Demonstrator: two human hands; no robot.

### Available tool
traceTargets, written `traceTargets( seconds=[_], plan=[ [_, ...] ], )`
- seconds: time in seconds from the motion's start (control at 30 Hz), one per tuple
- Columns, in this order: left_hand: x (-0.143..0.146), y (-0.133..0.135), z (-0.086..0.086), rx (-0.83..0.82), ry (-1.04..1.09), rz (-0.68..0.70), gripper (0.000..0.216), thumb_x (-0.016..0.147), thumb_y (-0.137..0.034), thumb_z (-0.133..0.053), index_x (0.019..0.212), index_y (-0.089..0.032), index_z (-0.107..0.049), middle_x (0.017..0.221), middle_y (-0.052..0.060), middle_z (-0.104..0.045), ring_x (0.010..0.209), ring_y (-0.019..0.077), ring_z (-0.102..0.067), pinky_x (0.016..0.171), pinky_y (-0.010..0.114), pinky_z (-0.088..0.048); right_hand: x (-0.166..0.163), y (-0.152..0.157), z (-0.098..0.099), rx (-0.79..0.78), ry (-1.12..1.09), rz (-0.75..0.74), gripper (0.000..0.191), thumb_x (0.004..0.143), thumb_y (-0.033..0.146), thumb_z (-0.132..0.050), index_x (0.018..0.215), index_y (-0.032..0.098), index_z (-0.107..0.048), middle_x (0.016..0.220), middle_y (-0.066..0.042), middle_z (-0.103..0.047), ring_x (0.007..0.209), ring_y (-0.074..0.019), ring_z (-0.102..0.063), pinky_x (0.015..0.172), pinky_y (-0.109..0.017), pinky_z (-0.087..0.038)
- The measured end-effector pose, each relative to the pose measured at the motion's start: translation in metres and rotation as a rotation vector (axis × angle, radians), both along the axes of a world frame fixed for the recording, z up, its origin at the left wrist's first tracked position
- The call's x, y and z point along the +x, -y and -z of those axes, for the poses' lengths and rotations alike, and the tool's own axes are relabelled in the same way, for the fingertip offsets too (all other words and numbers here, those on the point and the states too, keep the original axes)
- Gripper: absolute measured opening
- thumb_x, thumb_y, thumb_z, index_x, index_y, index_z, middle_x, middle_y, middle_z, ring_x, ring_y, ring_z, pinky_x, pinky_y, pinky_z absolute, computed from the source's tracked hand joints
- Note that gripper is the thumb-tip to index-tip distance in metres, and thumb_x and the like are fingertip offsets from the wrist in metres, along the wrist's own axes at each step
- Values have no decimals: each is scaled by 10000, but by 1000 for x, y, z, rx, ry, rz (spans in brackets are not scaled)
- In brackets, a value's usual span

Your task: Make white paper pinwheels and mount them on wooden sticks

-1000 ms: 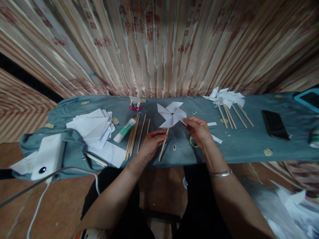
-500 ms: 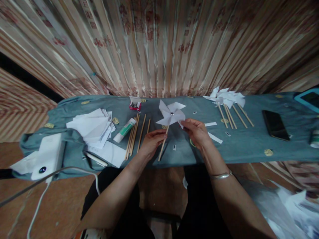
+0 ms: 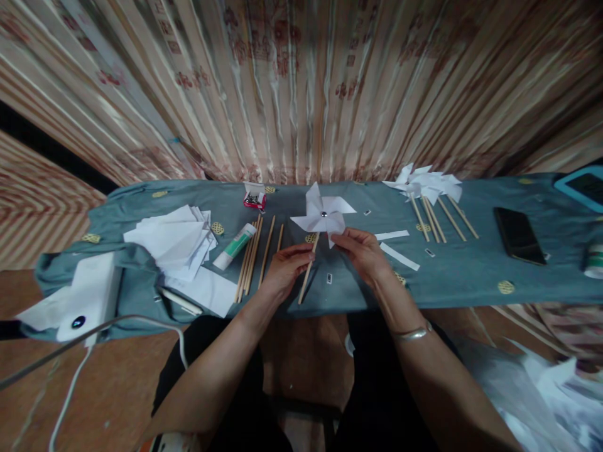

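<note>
Sticks (image 3: pixel 253 260) and glue tube (image 3: pixel 234 247) left of the pinwheel (image 3: pixel 324 215), phone (image 3: pixel 519 235) to its right, curtain (image 3: pixel 292 94) behind

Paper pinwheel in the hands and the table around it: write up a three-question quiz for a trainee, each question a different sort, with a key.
1. Multiple choice: what does the left hand hold?
A) a white-and-green tube
B) the wooden stick of the held pinwheel
C) a sheet of paper

2. True or false: in the picture, the black phone lies to the right of the group of pinwheels.

3. Fill in: the right hand touches a paper ____ of the held pinwheel.

Key: 1. B; 2. True; 3. blade
</note>
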State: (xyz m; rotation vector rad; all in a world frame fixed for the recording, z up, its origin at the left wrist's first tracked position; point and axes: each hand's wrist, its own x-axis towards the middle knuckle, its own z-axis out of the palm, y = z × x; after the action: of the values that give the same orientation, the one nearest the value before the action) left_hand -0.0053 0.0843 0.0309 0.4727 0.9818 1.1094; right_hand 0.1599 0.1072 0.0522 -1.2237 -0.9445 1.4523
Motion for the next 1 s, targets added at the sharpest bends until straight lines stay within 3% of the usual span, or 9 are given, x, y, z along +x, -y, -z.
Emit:
traceTargets(
  seconds=[0.2,0.5,0.7,0.87,1.0],
  plan=[
    [1,1,-3,0,2,4,363,425,-201,-923,745,-130,-766,673,15,-707,621,92,-610,655,233,-476,-3,1,3,-14,-24,1,332,452,469,-913,569,234,-709,582,34,-663,555,-114,-529,573,-268,-421],
    [1,1,-2,22,15,16,362,431,-211,-926,742,-137,-756,669,12,-706,619,93,-609,660,239,-476,-15,3,1,7,-42,-22,365,424,484,-915,675,255,-782,743,1,-771,708,-177,-673,765,-335,-523],
    [-2,-2,-2,18,20,-3,377,420,-221,-938,743,-142,-760,686,9,-716,618,85,-614,653,227,-485,-9,3,0,60,101,-39,383,489,591,-871,571,239,-744,638,6,-714,627,-146,-599,675,-307,-472],
    [-5,-3,-6,7,23,-29,384,408,-217,-941,739,-140,-762,671,8,-717,628,89,-627,657,222,-483,12,-3,-2,95,182,150,472,570,678,-800,482,228,-686,612,-21,-690,599,-144,-566,606,-294,-427],
    [-3,0,-7,-4,14,-5,362,421,-203,-933,733,-141,-760,677,13,-719,636,92,-628,663,222,-482,25,-10,-5,192,216,362,433,572,654,-813,530,244,-677,551,30,-624,577,-123,-517,586,-268,-414]
  ],
)
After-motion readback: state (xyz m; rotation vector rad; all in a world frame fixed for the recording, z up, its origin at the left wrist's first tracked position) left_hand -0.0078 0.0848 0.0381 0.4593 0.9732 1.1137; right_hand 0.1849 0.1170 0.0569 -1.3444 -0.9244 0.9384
